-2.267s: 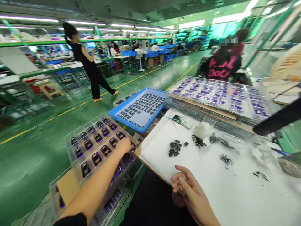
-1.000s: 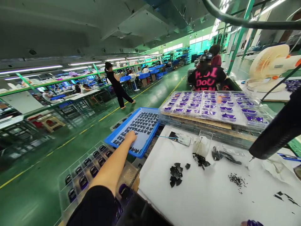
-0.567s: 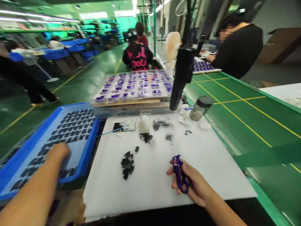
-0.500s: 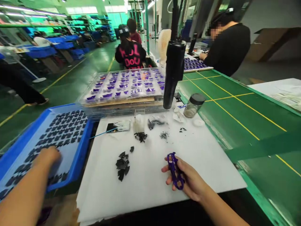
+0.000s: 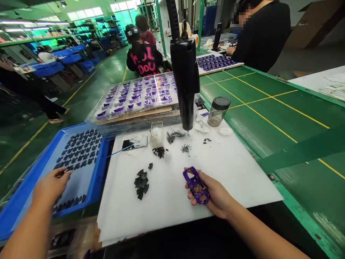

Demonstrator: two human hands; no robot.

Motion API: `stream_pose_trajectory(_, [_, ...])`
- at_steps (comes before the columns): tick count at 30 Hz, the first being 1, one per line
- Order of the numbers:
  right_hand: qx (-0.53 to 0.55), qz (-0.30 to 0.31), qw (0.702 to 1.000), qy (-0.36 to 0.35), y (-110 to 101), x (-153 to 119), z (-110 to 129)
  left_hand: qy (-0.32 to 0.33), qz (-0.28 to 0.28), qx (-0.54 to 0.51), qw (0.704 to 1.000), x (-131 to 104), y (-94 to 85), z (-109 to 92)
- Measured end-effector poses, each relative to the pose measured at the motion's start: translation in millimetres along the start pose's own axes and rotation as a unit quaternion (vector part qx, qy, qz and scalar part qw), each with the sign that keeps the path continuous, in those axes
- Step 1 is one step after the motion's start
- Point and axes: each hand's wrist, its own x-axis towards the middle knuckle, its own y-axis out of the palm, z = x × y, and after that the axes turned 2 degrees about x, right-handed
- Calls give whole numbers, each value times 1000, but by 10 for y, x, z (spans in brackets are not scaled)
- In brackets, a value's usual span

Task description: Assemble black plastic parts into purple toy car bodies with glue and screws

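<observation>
My right hand (image 5: 212,194) holds a glossy purple frame (image 5: 196,185) with cut-out openings above the white work board (image 5: 167,216). Over the blue tray (image 5: 101,172) at the left is my left hand (image 5: 52,183), its thumb and fingers pinched together; a small dark part seems to be at the fingertips. Rows of small black parts (image 5: 78,149) lie in that tray. Larger black pieces (image 5: 141,181) form a loose pile on the board. Behind them are a heap of black bits (image 5: 159,152) and scattered tiny screws (image 5: 185,148).
A black electric screwdriver (image 5: 184,82) hangs over the board's back. Stacked clear trays of purple parts (image 5: 137,95) stand behind, with a lidded jar (image 5: 219,111) at the right. A person in black (image 5: 261,36) sits beyond the green table (image 5: 269,111).
My left hand has lifted a little, and its fingers now show pinched. The purple frame in my right hand has turned to show more of its face. The camera view has shifted.
</observation>
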Motion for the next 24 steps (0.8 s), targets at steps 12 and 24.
stream_pose_trajectory(12, [-217,102,970,47,94,117,139,57,294,-561,772,-2290,518,-2009])
stream_pose_trajectory(24, [-119,123,985,-13,-33,52,113,-230,340,-653,636,-2601,678,-2368])
